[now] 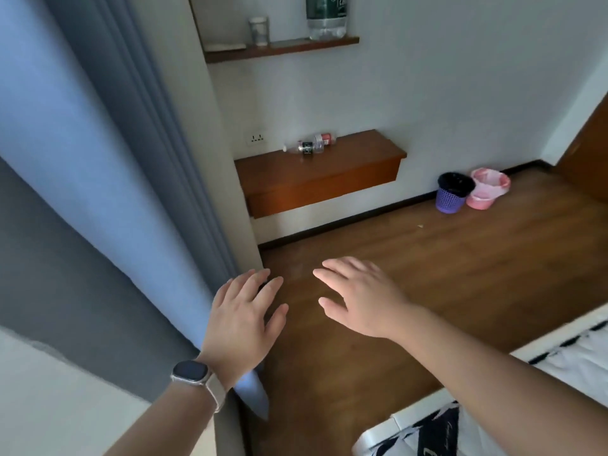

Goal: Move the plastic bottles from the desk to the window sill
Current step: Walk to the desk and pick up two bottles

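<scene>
Both hands are being held out over the wooden floor (427, 258), palms down, fingers spread, nothing gripped. The left hand (245, 315), a watch (192, 373) on its wrist, is being kept beside the blue curtain (98, 159); the right hand (362, 296) is near it, not touching. Two bottles (311, 144) are lying on their sides on the desk (322, 177), well apart from the hands. Another bottle (326, 18) is standing on a shelf (279, 49) above.

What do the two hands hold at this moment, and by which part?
Nothing. The left hand and right hand are open and empty; the bottles lie on the desk.
</scene>
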